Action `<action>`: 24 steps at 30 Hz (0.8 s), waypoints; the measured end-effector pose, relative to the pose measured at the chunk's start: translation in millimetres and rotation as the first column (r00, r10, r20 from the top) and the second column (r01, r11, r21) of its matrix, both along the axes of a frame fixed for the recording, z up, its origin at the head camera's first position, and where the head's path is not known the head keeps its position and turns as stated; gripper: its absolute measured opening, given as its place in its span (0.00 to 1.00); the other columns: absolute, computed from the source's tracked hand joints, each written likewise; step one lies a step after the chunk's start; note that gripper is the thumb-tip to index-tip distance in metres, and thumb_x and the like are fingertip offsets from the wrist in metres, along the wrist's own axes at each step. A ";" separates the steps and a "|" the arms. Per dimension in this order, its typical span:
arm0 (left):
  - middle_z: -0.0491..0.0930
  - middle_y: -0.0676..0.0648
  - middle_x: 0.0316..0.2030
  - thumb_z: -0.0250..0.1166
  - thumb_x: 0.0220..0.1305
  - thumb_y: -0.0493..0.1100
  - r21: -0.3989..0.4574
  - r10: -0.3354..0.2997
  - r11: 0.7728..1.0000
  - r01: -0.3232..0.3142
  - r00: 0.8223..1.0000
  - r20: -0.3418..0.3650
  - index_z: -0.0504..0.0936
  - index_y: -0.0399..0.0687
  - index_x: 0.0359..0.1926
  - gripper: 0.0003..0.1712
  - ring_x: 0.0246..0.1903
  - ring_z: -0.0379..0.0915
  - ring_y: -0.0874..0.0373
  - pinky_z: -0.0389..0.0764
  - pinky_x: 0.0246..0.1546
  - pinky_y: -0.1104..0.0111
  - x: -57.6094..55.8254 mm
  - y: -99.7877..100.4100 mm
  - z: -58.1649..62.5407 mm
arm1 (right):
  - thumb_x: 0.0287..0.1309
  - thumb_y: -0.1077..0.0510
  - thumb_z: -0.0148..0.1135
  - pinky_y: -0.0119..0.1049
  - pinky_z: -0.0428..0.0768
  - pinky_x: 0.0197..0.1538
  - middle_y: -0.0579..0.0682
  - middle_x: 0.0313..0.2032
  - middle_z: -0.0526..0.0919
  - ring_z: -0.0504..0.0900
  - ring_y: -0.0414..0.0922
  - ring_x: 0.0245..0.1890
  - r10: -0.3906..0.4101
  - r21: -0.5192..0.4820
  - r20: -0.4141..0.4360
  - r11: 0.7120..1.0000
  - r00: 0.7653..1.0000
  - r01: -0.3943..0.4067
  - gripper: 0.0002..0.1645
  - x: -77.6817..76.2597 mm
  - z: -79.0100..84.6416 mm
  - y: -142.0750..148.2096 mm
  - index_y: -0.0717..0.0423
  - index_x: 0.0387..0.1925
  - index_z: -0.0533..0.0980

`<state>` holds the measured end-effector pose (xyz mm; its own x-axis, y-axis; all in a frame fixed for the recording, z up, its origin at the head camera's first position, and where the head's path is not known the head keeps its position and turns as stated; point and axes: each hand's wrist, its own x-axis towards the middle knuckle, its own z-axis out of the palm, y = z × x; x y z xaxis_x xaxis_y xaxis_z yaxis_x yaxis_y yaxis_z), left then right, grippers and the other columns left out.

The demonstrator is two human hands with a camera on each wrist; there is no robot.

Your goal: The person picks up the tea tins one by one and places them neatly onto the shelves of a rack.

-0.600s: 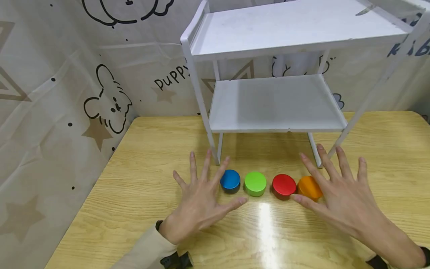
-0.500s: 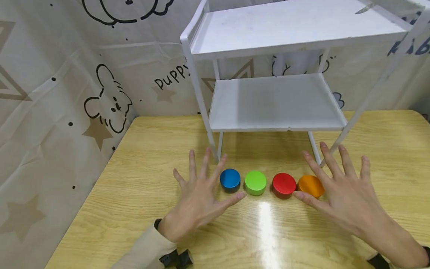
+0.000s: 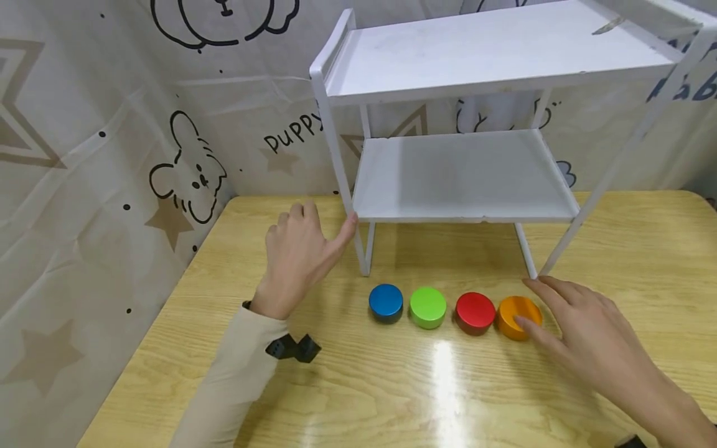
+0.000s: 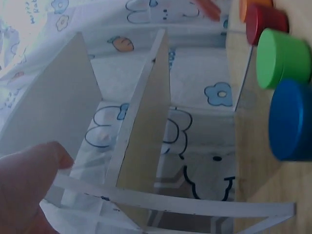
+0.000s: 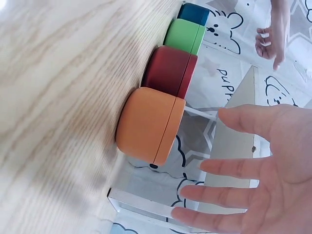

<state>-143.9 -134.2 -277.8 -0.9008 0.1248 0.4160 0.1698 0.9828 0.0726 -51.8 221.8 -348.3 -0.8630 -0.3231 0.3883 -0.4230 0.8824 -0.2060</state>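
Observation:
Four-coloured small round lidded pots stand in a row on the wooden table: blue [image 3: 386, 303], green [image 3: 428, 307], red [image 3: 475, 313] and orange [image 3: 512, 318]. A seam runs round each near its top, clearest on the orange pot [image 5: 151, 126] in the right wrist view. My right hand [image 3: 599, 342] hovers by the orange pot with fingers extended, holding nothing; its thumb overlaps that pot in the head view. My left hand [image 3: 297, 258] is raised beside the shelf's left leg, fingers loosely bent and thumb out. The right wrist view shows this left hand [image 5: 273, 41] apart from the shelf.
A white two-tier shelf [image 3: 465, 177] stands behind the pots, its legs on the table [image 3: 185, 367]. A printed cloth [image 3: 73, 249] hangs behind and to the left. Black devices, such as one [image 3: 292, 348] at the left wrist, are strapped to the arms.
My left hand has moved up and away from the blue pot, its spread fingers now bent. The right hand has shifted slightly down and right, its fingers less spread. The pots have stayed put.

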 end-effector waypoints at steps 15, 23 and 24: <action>0.61 0.42 0.30 0.38 0.61 0.78 0.048 -0.040 0.998 0.030 0.973 0.227 0.66 0.40 0.31 0.43 0.33 0.55 0.46 0.56 0.37 0.58 -42.5 9.6 -9.9 | 0.47 0.42 0.73 0.58 0.78 0.29 0.70 0.53 0.76 0.77 0.71 0.46 -0.075 0.080 0.274 0.995 0.959 0.055 0.43 -5.8 -1.9 8.4 0.63 0.59 0.72; 0.65 0.38 0.36 0.36 0.63 0.75 0.053 -0.021 0.999 0.006 0.961 0.277 0.70 0.34 0.40 0.45 0.38 0.56 0.44 0.60 0.44 0.53 -42.9 11.8 -8.7 | 0.45 0.47 0.75 0.56 0.78 0.27 0.68 0.50 0.78 0.79 0.69 0.44 -0.097 0.102 0.343 0.993 0.934 0.066 0.38 -7.3 -8.7 7.4 0.64 0.55 0.74; 0.66 0.38 0.37 0.37 0.64 0.74 0.062 -0.012 0.998 -0.005 0.960 0.281 0.70 0.33 0.43 0.45 0.39 0.56 0.43 0.60 0.45 0.52 -42.4 11.9 -8.4 | 0.45 0.47 0.75 0.56 0.78 0.27 0.68 0.50 0.79 0.79 0.68 0.44 -0.096 0.102 0.344 0.993 0.934 0.064 0.38 -7.6 -9.2 6.3 0.64 0.55 0.74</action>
